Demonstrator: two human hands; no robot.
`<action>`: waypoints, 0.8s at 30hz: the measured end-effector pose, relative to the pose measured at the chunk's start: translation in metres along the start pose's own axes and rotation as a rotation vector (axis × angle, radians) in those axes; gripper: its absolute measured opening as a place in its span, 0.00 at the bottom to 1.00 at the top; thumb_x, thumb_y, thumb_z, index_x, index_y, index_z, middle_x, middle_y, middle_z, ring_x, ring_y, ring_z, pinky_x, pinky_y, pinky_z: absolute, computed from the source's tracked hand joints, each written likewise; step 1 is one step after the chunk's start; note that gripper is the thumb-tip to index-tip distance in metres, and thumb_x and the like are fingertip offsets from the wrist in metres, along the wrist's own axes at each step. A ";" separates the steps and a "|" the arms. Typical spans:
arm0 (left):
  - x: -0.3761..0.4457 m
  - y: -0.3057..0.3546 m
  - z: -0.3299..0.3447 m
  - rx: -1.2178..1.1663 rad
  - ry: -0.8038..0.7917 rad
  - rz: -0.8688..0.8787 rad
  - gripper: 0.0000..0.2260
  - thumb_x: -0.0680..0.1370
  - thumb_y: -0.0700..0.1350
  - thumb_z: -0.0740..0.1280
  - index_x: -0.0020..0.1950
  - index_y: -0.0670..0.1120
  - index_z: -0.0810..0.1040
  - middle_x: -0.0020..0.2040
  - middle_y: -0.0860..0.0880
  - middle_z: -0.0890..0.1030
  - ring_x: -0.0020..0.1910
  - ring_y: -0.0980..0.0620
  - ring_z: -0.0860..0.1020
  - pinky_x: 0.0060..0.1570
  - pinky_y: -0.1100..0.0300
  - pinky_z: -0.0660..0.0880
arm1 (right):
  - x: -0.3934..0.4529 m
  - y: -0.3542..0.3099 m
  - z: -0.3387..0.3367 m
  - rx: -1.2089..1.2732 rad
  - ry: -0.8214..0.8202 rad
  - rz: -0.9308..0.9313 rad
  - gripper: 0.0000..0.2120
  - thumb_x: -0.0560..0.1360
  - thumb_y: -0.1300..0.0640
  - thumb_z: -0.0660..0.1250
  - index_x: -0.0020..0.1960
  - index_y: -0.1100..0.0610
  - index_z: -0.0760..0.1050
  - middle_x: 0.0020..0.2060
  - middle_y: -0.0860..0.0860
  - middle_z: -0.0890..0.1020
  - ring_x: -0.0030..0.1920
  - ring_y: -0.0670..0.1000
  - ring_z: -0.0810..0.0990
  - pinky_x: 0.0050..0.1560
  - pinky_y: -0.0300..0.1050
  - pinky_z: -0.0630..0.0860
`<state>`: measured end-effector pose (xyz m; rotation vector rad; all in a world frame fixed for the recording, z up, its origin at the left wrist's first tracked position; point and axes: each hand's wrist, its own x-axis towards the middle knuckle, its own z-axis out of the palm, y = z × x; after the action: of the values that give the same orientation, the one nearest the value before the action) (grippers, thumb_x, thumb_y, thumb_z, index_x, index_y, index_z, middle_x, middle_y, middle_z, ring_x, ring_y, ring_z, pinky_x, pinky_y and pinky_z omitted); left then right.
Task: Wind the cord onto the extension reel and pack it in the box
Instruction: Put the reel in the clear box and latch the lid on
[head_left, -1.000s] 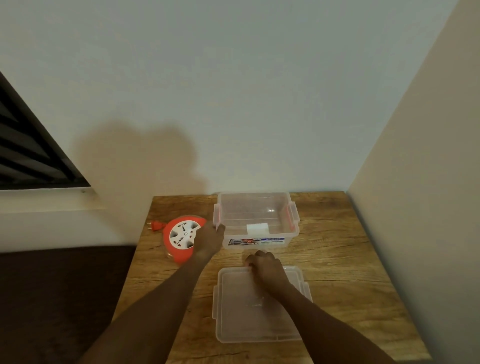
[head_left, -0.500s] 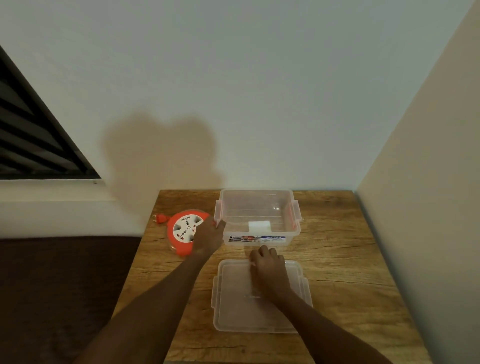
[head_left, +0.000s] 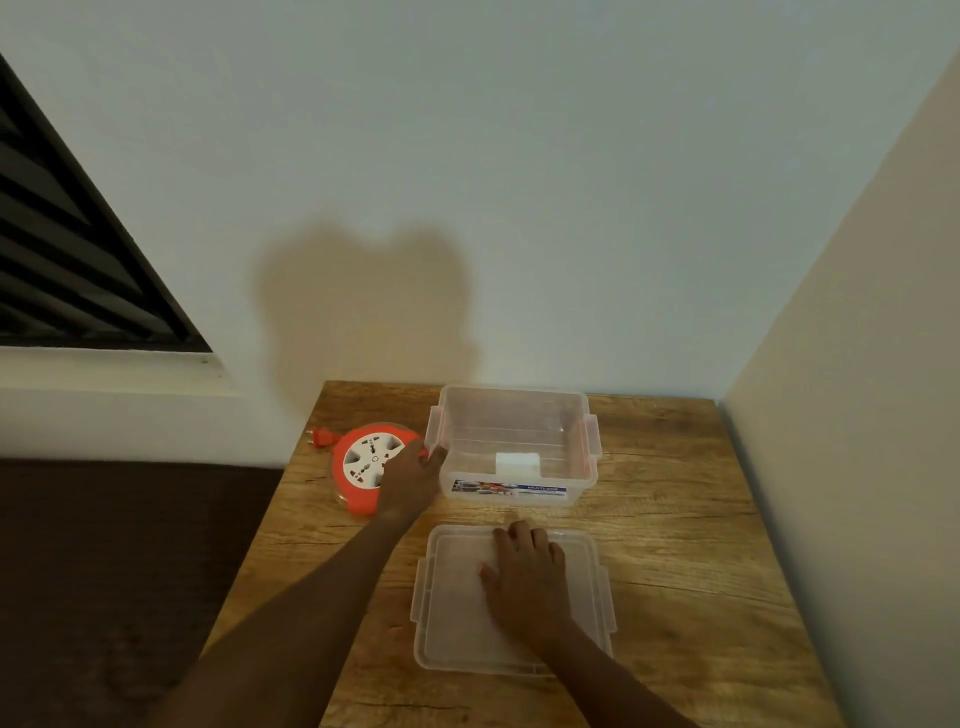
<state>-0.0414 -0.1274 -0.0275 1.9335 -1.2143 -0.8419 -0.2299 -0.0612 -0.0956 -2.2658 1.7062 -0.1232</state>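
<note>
Left hand (head_left: 410, 480) grips the round orange-and-white extension reel (head_left: 363, 465), apparently wound; next, lift into clear plastic box (head_left: 511, 415); right hand (head_left: 524, 571) spread flat on translucent lid (head_left: 452, 613)

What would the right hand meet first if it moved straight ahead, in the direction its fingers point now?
The right hand lies on the lid, fingers pointing at the far wall. Straight ahead it would probably meet the near wall of the clear box first, after a strip of bare table.

one reel (head_left: 366, 465), one box (head_left: 511, 447), one lid (head_left: 452, 608), two hands
</note>
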 end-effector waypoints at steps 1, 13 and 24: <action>-0.001 -0.001 0.000 0.001 0.010 -0.001 0.18 0.84 0.55 0.64 0.63 0.41 0.78 0.53 0.39 0.85 0.49 0.39 0.85 0.52 0.37 0.82 | 0.001 0.001 -0.001 -0.001 0.002 -0.003 0.27 0.78 0.38 0.52 0.73 0.49 0.63 0.72 0.51 0.66 0.71 0.54 0.62 0.71 0.56 0.61; -0.014 -0.027 -0.018 0.013 0.265 -0.104 0.28 0.85 0.60 0.54 0.62 0.40 0.82 0.56 0.39 0.86 0.55 0.41 0.84 0.58 0.46 0.79 | 0.013 0.001 -0.010 0.066 0.000 -0.036 0.28 0.77 0.39 0.57 0.73 0.48 0.63 0.71 0.51 0.67 0.69 0.55 0.64 0.68 0.55 0.63; 0.034 -0.055 -0.103 0.138 0.232 0.052 0.17 0.82 0.56 0.65 0.53 0.44 0.84 0.43 0.50 0.86 0.44 0.49 0.84 0.47 0.54 0.80 | 0.048 -0.099 -0.033 0.609 -0.139 -0.234 0.29 0.76 0.54 0.66 0.75 0.50 0.62 0.75 0.49 0.64 0.74 0.50 0.61 0.74 0.46 0.60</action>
<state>0.0799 -0.1187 -0.0218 2.0349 -1.2018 -0.5015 -0.1323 -0.0882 -0.0413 -1.9398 1.1248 -0.4560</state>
